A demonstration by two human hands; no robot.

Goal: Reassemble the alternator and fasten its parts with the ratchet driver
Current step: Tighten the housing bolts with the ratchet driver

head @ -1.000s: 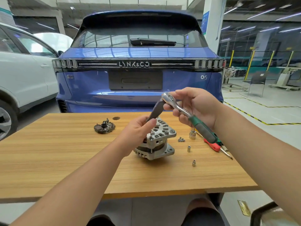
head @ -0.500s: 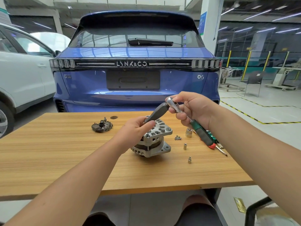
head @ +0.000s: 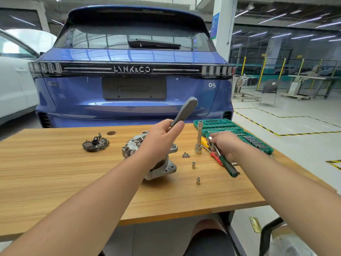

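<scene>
While the left hand [head: 162, 137] grips a grey driver handle [head: 184, 111] mid-frame, the alternator [head: 160, 169] sits directly under it. Right hand [head: 225, 145] holds the ratchet [head: 227, 163] on the table [head: 55, 182], right of centre.

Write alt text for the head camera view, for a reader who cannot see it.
A person's left hand holds up a grey driver handle over a silver metal alternator on a wooden table. Their right hand holds a green-handled ratchet beside a green socket case.
</scene>
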